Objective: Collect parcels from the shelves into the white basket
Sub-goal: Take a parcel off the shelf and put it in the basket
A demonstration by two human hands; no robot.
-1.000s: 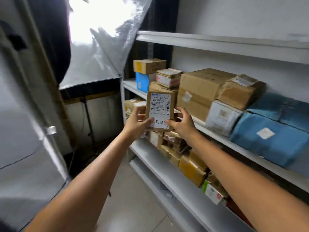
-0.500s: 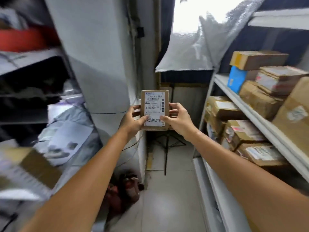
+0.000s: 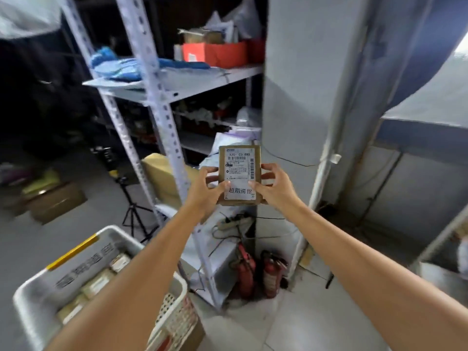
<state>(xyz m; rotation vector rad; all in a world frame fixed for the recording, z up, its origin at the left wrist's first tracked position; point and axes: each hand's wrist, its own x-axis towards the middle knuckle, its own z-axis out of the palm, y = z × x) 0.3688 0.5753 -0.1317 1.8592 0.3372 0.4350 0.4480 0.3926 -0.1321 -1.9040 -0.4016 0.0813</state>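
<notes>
Both hands — left hand [image 3: 203, 192], right hand [image 3: 272, 187] — fingers clamped on upright parcel [image 3: 239, 164].

My left hand [image 3: 203, 191] bare, my right hand [image 3: 274, 186] bare. Both my forearms [image 3: 141, 274] uncovered, bare skin running from wrists to frame's lower edge. Thumbnails [image 3: 226, 184] short, trimmed. Whatever I wear higher up lies outside frame.

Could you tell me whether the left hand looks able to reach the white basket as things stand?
Probably yes: the white basket sits low, just beneath the left forearm, and its top is open. For now, though, the left hand and the right hand both grip the parcel.
</notes>
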